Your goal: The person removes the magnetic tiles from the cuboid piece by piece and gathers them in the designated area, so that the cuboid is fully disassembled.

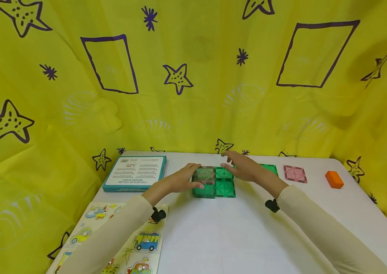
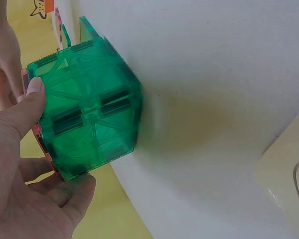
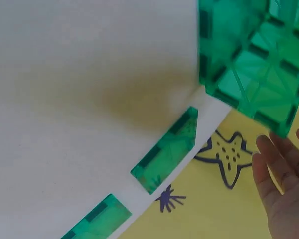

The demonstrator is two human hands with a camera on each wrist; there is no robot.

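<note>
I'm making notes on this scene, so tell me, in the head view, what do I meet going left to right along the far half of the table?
Teal-edged box, left hand, green tile structure, right hand, partly hidden green tile, pink tile, orange block.

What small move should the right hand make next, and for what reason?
Probably the right hand should reach for the loose pink tile on the table: this hand looks empty, the left hand holds the green structure, and a second pink tile appears over only its left part.
</note>
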